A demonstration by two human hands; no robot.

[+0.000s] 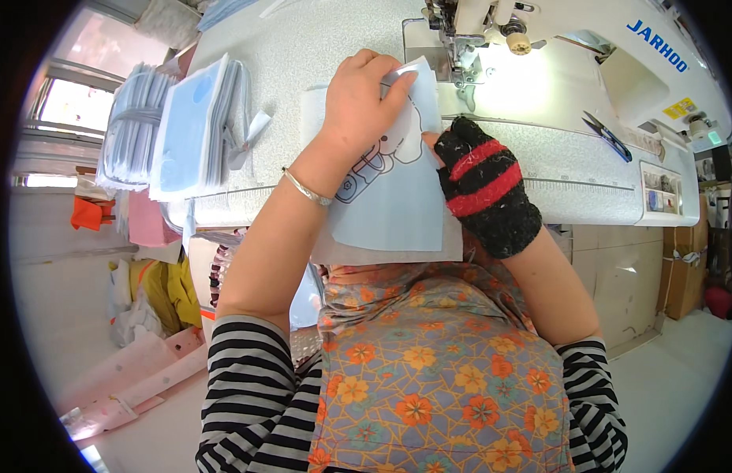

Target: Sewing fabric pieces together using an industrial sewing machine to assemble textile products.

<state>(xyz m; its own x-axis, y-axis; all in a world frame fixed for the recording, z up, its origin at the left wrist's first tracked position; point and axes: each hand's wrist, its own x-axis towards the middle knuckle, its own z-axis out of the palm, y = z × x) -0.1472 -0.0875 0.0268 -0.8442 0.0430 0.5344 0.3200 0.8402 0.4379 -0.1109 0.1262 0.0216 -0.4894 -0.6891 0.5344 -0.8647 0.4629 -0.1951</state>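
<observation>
A light blue fabric panel (pixel 405 213) with a printed cartoon figure lies over a whitish backing sheet (pixel 346 255) and hangs past the table's near edge. My bare left hand (pixel 364 98), a bangle at its wrist, pinches the panel's top edge between thumb and fingers. My right hand (pixel 488 185) wears a black fingerless glove with red stripes. Its thumb and curled fingers hold the panel's right edge. Just beyond the panel's upper right corner is the presser foot (pixel 463 79) of a white sewing machine (pixel 618 47), under a bright lamp.
Tied stacks of light blue panels (pixel 194 130) stand on the table's left side. Black-handled scissors (pixel 608 138) lie to the right, near a small tray (pixel 660 191) set in the tabletop. A measuring scale (pixel 571 184) runs along the near table edge.
</observation>
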